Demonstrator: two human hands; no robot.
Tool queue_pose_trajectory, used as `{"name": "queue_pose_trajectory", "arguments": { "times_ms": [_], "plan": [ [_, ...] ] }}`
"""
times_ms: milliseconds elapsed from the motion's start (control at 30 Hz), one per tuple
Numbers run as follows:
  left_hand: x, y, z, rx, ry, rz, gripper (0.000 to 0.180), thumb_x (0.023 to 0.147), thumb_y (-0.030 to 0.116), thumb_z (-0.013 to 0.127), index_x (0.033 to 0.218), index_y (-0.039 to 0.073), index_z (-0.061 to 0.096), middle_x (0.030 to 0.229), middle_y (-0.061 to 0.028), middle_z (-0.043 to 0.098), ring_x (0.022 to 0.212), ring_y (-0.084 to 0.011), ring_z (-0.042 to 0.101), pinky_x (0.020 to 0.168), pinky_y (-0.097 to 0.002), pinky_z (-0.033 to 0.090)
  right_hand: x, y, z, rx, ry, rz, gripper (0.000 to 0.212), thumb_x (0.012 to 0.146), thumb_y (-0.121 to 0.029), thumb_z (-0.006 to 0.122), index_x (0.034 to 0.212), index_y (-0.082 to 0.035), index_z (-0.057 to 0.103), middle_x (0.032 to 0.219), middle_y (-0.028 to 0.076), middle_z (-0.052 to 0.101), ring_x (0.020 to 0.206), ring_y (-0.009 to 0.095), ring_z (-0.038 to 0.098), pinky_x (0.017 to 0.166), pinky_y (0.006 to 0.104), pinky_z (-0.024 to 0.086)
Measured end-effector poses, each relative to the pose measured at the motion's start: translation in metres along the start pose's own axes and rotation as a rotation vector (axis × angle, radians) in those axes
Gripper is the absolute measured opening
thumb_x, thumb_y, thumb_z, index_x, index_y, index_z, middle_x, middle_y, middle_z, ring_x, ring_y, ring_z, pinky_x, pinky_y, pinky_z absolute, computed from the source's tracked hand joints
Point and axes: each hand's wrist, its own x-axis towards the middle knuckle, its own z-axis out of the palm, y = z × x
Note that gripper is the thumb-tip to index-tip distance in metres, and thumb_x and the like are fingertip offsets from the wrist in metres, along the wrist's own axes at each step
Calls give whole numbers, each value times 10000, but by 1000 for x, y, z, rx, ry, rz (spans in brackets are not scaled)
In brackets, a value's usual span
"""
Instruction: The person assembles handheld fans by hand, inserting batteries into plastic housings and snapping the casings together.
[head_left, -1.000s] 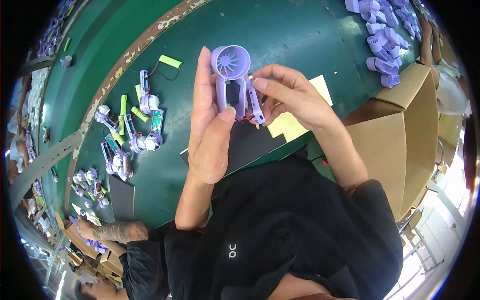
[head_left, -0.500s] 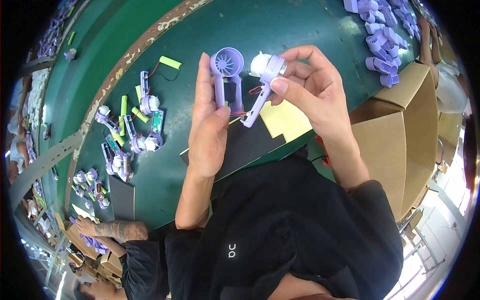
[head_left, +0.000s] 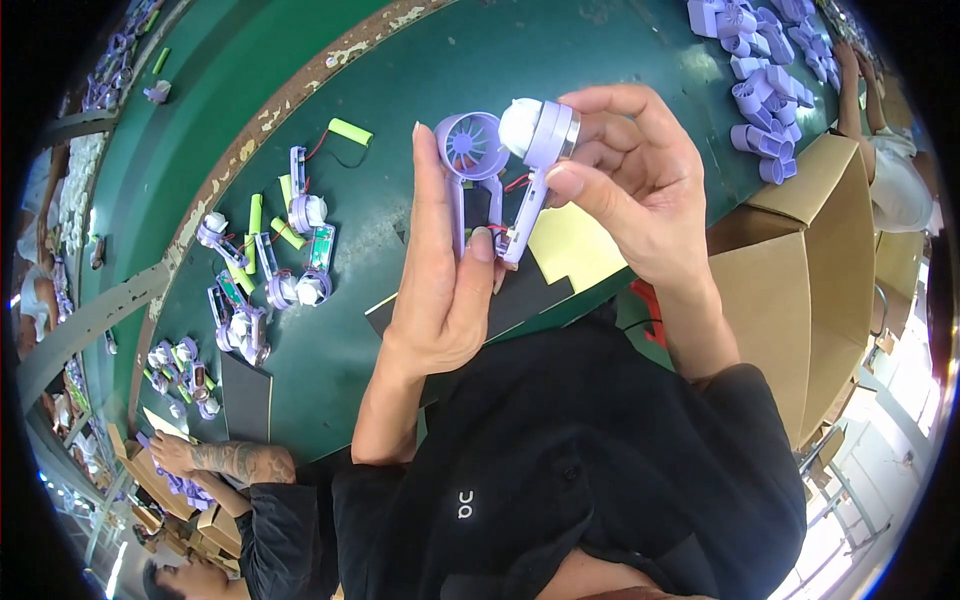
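My left hand (head_left: 435,310) is closed on a purple handheld-fan shell (head_left: 447,150), its round slotted grille up and its hollow handle down against the palm. Between the thumb and fingers of my right hand (head_left: 645,195) is the matching fan half (head_left: 546,138), with a white fan blade (head_left: 519,128) and a silvery ring on its back. The blade sits right beside the grille's rim. At the handle ends the two parts meet near my left thumb, and a thin red wire (head_left: 517,183) shows between them.
Several fan halves (head_left: 312,288) with green batteries (head_left: 350,132) lie at the left. Under my hands are a black board (head_left: 540,302) and a yellow sheet (head_left: 582,250). Purple shells (head_left: 765,105) are piled far right, near a cardboard box (head_left: 760,320). A co-worker's tattooed arm (head_left: 240,462) is lower left.
The shell has moved right and a little down in my left hand. The fan half has turned more upright, and the two parts are now closer together, nearly touching at the top.
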Motion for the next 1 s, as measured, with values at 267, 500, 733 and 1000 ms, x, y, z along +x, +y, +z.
{"name": "queue_pose_trajectory", "arguments": {
  "times_ms": [267, 500, 733, 1000],
  "plan": [
    [6, -11, -6, 75, 22, 137, 820, 955, 97, 435, 1620, -107, 1, 1638, -300, 245, 1532, -385, 273, 1252, -412, 182, -1, 3, 2, -62, -28, -80, 458, 869, 22, 811, 1264, 20, 580, 1093, 137, 731, 810, 110, 696, 730, 245, 566],
    [9, -13, -6, 132, 15, 92, 899, 875, 159, 447, 1618, -111, 19, 1582, -295, 314, 1437, -402, 359, 1228, -440, 215, 0, 2, 4, -88, -25, -96, 452, 866, 21, 812, 1256, 19, 583, 1082, 149, 729, 813, 117, 704, 735, 253, 571],
    [10, -18, -4, 180, 39, 182, 899, 824, -7, 439, 1620, -108, 32, 1412, -258, 434, 1233, -363, 469, 1154, -427, 319, 4, 3, 0, -158, -55, -44, 447, 858, -5, 829, 1236, 10, 591, 1072, 137, 725, 808, 106, 707, 754, 249, 557],
    [7, -12, -7, -6, -9, 109, 890, 842, -75, 448, 1631, -87, 34, 1624, -255, 260, 1500, -353, 303, 1246, -408, 179, 8, -3, -6, -179, -142, 29, 394, 865, -53, 840, 1189, -4, 619, 1027, 92, 722, 792, 84, 689, 715, 231, 522]
  ]
}}
